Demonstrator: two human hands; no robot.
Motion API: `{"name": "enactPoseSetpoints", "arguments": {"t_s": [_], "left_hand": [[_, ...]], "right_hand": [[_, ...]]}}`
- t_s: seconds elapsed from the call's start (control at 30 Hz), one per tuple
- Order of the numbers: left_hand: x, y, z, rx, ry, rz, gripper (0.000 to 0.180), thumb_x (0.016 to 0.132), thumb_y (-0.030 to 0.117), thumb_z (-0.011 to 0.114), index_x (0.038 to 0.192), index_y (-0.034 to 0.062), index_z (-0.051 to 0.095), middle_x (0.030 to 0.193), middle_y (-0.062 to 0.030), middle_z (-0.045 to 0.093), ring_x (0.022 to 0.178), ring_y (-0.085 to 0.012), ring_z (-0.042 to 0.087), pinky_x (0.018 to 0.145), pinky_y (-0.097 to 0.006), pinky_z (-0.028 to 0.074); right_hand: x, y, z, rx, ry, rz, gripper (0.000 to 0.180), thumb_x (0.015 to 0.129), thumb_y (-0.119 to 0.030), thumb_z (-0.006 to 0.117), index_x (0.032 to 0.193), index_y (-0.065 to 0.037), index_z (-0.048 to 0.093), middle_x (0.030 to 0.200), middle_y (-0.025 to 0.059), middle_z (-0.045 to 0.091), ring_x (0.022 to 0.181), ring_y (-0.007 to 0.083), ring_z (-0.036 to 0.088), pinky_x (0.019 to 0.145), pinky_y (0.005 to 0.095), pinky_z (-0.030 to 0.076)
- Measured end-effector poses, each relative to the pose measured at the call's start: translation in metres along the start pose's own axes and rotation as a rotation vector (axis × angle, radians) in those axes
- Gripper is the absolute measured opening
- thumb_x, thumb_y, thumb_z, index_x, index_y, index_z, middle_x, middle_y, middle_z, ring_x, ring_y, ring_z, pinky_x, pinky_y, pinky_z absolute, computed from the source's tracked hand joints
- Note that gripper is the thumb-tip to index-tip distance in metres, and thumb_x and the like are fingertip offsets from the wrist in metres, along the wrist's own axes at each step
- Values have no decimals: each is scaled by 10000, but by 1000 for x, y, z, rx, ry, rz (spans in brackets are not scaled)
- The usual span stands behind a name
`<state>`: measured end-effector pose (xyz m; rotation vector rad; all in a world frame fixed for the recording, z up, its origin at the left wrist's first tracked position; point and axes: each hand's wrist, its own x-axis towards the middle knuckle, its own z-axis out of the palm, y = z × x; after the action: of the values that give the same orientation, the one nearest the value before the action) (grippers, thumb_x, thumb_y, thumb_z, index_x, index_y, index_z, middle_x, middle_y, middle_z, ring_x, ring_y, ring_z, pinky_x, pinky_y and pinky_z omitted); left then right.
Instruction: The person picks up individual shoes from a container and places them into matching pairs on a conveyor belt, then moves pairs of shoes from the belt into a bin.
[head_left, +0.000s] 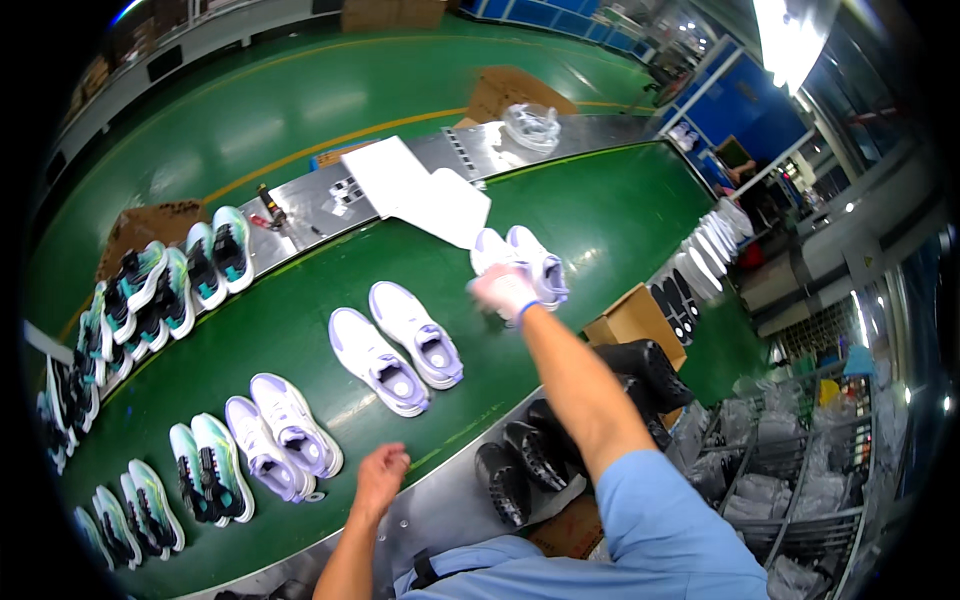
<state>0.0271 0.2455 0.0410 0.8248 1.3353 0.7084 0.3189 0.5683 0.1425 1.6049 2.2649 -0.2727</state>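
Two white pairs (pixel 408 315) set out, third pair (pixel 547 265) at right hand (pixel 505 288), grip unclear; left hand (pixel 381 477) half-open, empty, by belt's (pixel 610 215) near edge.

The right arm (pixel 575 375) stretched far forward, the right hand (pixel 507 291) blurred, while the left hand (pixel 380 478) sat farther back, loosely curled.

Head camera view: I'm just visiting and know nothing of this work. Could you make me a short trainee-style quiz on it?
1. True or false: the left hand is holding a shoe.
2. How many pairs of white-and-lavender shoes stand on the green surface?
3. Where is the right hand? A) inside a cardboard box; B) at the white-and-lavender pair farthest from the wearer; C) on a white sheet.

Key: 1. False, it looks empty. 2. Three. 3. B, though blur hides its grip.
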Motion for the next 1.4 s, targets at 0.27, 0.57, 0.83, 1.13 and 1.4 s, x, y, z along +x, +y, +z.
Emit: {"name": "enactPoseSetpoints", "arguments": {"t_s": [0.27, 0.57, 0.83, 1.13, 1.4], "left_hand": [[-98, -84, -23, -65, 61, -135, 274, 940, 198, 675, 1140, 12, 708, 845, -45, 703, 749, -127, 631, 692, -304, 526], [-128, -64, -31, 108, 358, -43, 296, 937, 282, 657, 1087, 33, 708, 955, -180, 735, 874, -334, 712, 801, -448, 558], [-159, -118, -32, 633, 289, -167, 273, 895, 278, 594, 994, 58, 722, 976, -213, 725, 928, -440, 684, 827, -545, 546], [-164, -156, -26, 547, 469, -128, 327, 867, 323, 589, 951, 45, 740, 986, -209, 740, 929, -407, 703, 839, -539, 547], [-183, -142, -19, 537, 468, -155, 316, 865, 268, 587, 1025, 37, 731, 1054, -220, 736, 998, -399, 708, 863, -538, 557]], "right_hand": [[20, 138, 69, 719, 223, 403, 625, 828, -360, 668, 1366, -45, 621, 1300, 153, 689, 1179, 283, 660, 1011, 397, 504], [61, 84, 70, 280, 268, 731, 419, 832, -335, 712, 1195, -125, 694, 1184, 163, 730, 1116, 384, 693, 923, 460, 554], [59, 128, 64, 138, 228, 464, 363, 833, -131, 679, 1179, -21, 674, 1212, 232, 702, 1154, 380, 680, 971, 453, 548], [22, -32, -106, 274, 54, 261, 339, 834, -275, 700, 835, 63, 726, 690, 190, 716, 595, 278, 717, 580, 423, 571], [-120, -297, -59, 579, -549, -351, 348, 920, -348, 619, 913, -26, 751, 849, 128, 766, 759, 222, 757, 699, 363, 599]]}}
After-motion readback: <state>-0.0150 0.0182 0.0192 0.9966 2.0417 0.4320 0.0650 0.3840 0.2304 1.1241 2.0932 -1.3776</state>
